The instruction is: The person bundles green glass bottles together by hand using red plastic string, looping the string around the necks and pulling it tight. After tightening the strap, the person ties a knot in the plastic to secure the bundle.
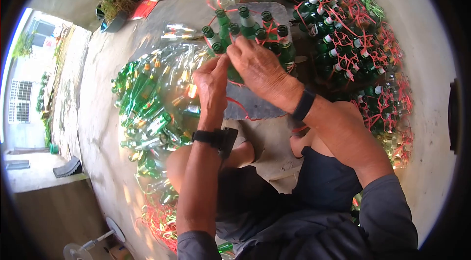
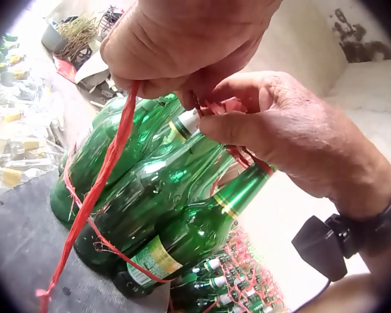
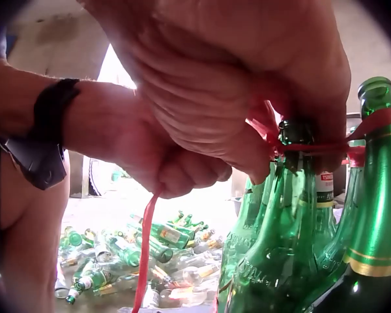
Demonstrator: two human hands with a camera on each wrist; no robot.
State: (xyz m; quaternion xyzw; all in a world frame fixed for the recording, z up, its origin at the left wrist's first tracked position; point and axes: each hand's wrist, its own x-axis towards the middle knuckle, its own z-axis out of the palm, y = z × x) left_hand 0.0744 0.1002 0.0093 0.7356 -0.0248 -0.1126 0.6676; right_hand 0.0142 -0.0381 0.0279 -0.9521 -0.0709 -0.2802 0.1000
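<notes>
The concrete floor [image 1: 98, 112] carries everything. The landmark is the grey slab [image 1: 255, 105] directly in front of the seated person.

Beyond and to the right of the slab stand bundles of green bottles already tied in red string [image 1: 343, 29]; too many to count. To the left of the slab lies a loose heap of green and clear bottles [image 1: 152, 103], also uncountable.

On the slab stands the bundle in hand [image 1: 248, 31]: about eight green necks show in the head view, standing upright and touching one another.

Both hands work at the near edge of this bundle, at neck height. The left hand [image 1: 212, 83] has its fingers curled around a red string [image 2: 94, 189], whose free end hangs down towards the slab. The right hand [image 1: 257, 66] pinches the same string against a bottle neck, fingers pressed together.

Judgement: the step in hand is binding the necks. The next move likely calls for keeping the string taut while it is looped or knotted, so the bottles do not spread.
</notes>
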